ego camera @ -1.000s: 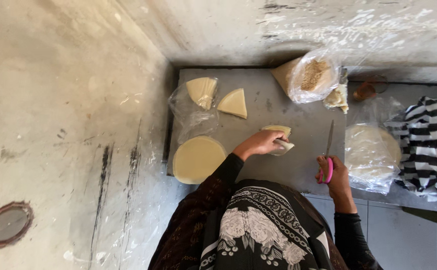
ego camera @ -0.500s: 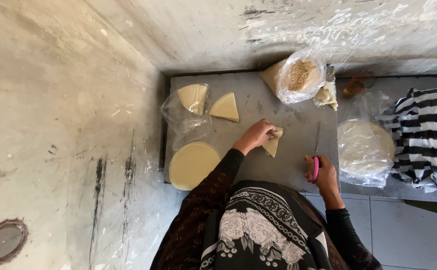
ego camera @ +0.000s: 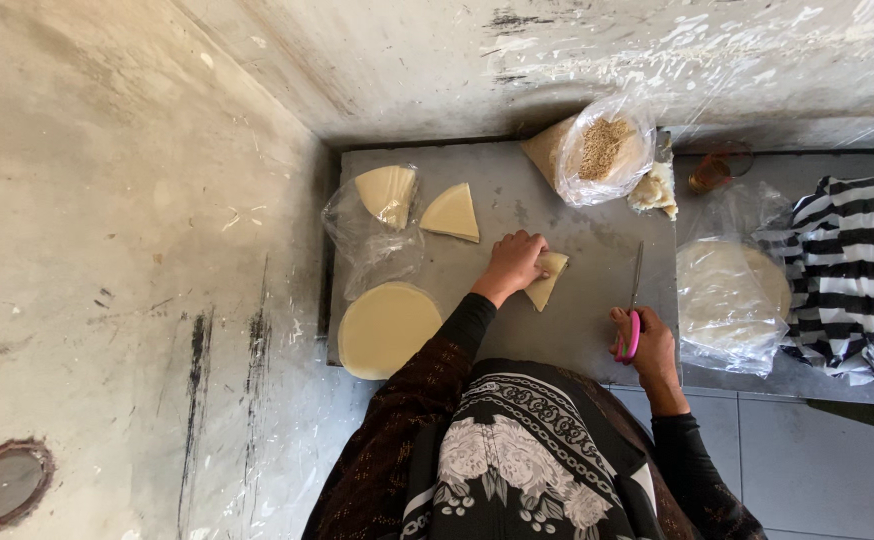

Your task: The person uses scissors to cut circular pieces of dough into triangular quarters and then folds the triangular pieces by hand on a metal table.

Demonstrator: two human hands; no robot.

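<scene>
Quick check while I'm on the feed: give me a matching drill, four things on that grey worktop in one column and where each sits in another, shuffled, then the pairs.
Things:
1. pink-handled scissors
2. round pale dough sheet
3. clear plastic bag of sesame seeds
4. folded pale dough wedge

Places:
A. far edge of the grey worktop, by the wall
B. under the left hand
C. in the right hand
D. near left corner of the worktop

Pairs: 1-C, 2-D, 3-A, 4-B
</scene>
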